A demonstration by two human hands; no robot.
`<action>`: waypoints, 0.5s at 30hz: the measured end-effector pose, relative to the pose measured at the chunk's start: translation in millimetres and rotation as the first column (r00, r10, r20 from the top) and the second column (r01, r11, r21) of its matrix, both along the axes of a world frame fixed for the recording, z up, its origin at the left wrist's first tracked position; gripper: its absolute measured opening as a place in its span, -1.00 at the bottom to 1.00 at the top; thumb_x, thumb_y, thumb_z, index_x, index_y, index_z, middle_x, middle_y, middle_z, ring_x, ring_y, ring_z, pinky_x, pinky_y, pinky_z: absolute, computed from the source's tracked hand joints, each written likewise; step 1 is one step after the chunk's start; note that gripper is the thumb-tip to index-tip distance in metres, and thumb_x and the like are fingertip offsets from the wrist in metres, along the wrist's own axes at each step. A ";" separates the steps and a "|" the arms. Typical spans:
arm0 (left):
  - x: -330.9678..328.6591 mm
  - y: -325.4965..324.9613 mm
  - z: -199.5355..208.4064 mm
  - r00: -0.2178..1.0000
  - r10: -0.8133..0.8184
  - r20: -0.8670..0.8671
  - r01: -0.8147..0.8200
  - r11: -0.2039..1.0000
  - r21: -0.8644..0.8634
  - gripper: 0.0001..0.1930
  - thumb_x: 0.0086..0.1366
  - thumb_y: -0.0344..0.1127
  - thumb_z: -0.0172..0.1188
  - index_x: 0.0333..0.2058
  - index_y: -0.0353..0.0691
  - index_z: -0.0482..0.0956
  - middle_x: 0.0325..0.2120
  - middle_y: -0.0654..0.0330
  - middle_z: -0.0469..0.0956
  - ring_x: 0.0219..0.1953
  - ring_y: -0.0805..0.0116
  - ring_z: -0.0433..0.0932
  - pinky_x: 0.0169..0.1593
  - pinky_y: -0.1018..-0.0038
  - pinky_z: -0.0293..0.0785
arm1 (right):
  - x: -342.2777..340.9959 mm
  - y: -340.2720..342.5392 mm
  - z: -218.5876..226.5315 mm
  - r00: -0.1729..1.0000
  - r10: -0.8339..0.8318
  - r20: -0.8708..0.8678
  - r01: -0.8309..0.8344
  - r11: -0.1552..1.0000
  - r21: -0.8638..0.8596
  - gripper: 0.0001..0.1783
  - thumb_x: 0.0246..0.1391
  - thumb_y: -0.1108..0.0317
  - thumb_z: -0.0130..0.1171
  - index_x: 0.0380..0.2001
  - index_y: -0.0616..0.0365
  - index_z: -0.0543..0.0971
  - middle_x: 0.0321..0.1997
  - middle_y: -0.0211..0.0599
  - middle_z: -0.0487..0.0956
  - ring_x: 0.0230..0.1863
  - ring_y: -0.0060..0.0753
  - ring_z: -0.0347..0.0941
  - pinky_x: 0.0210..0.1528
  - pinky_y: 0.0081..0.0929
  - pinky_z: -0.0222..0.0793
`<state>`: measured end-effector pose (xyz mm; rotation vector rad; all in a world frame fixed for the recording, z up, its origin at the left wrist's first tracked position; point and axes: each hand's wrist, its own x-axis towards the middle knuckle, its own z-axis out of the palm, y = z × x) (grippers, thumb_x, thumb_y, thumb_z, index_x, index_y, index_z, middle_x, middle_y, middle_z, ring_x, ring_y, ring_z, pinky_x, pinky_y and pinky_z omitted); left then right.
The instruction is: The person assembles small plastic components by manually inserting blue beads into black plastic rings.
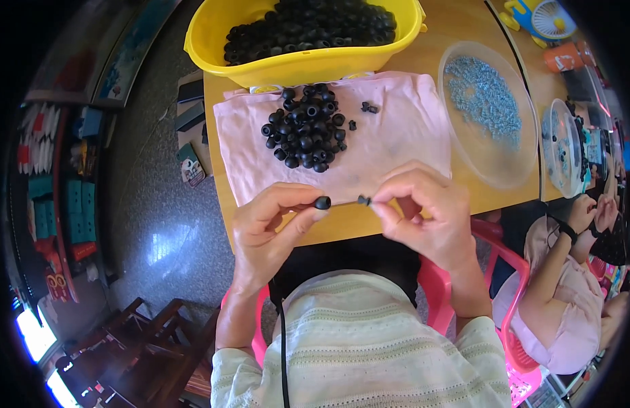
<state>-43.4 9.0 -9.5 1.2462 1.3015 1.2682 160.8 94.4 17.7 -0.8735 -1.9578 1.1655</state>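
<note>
My left hand (274,221) pinches a small black hollow bead-like cap (322,202), its round opening turned to the right. Across from it, my right hand (424,211) grips a smaller black plug-like piece (363,200) between thumb and fingertip. The two pieces are apart, held just over the table's front edge. Beyond the hands, a pile of similar black caps (305,136) lies on a pink cloth (396,136). To the right of that pile rest a few loose small black pieces (370,107).
A yellow tub (301,61) full of black caps stands at the table's far side. On the right sits a clear round tray (492,166) holding many small blue pieces. Another person's hands (584,212) work at the far right, near a second tray (565,149) and a small fan (553,19).
</note>
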 end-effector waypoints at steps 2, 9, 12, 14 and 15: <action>-1.1 0.2 -1.5 0.990 0.038 0.137 -0.029 0.997 -0.067 -0.79 0.15 -0.64 0.22 -0.19 -0.42 0.56 -0.23 0.13 0.56 -0.19 0.45 0.55 -0.09 0.58 0.48 | 0.8 7.1 -5.8 0.991 -0.068 0.112 0.057 0.993 0.103 -0.82 -0.22 0.64 0.28 -0.50 0.18 0.52 -0.46 -0.38 0.51 -0.62 -0.56 0.34 -0.60 -0.60 0.22; 4.5 -1.2 -7.6 0.975 0.024 0.222 0.000 0.994 -0.109 -0.76 0.15 -0.64 0.22 -0.18 -0.39 0.54 -0.26 0.18 0.54 -0.18 0.46 0.54 -0.05 0.56 0.46 | -16.4 34.9 -31.1 0.915 -0.254 0.313 0.034 0.823 0.567 -0.84 -0.24 0.54 0.28 -0.55 0.11 0.50 -0.51 -0.38 0.48 -0.46 -0.40 0.48 -0.42 -0.47 0.38; 5.6 -1.7 -8.7 0.977 0.002 0.211 0.017 0.996 -0.089 -0.76 0.13 -0.62 0.25 -0.19 -0.38 0.53 -0.28 0.19 0.54 -0.19 0.48 0.53 -0.03 0.54 0.46 | -12.5 40.6 -38.9 0.892 -0.291 0.347 0.008 0.777 0.630 -0.85 -0.23 0.52 0.28 -0.54 0.09 0.51 -0.51 -0.39 0.47 -0.42 -0.39 0.49 -0.41 -0.47 0.38; 5.4 -3.5 -9.9 0.969 0.009 0.248 0.015 0.995 -0.097 -0.77 0.12 -0.62 0.26 -0.20 -0.37 0.54 -0.29 0.20 0.53 -0.20 0.49 0.53 -0.04 0.54 0.46 | -12.2 38.4 -38.2 0.894 -0.296 0.336 0.004 0.756 0.654 -0.86 -0.21 0.51 0.28 -0.54 0.09 0.51 -0.50 -0.40 0.47 -0.41 -0.38 0.49 -0.41 -0.46 0.38; 5.3 -4.2 -9.5 0.969 0.013 0.248 0.012 0.995 -0.098 -0.77 0.12 -0.62 0.26 -0.20 -0.37 0.54 -0.29 0.20 0.53 -0.20 0.49 0.53 -0.04 0.54 0.46 | -12.3 31.8 -31.7 0.898 -0.289 0.330 0.053 0.818 0.573 -0.85 -0.21 0.52 0.30 -0.52 0.11 0.53 -0.50 -0.37 0.48 -0.42 -0.33 0.48 -0.38 -0.45 0.38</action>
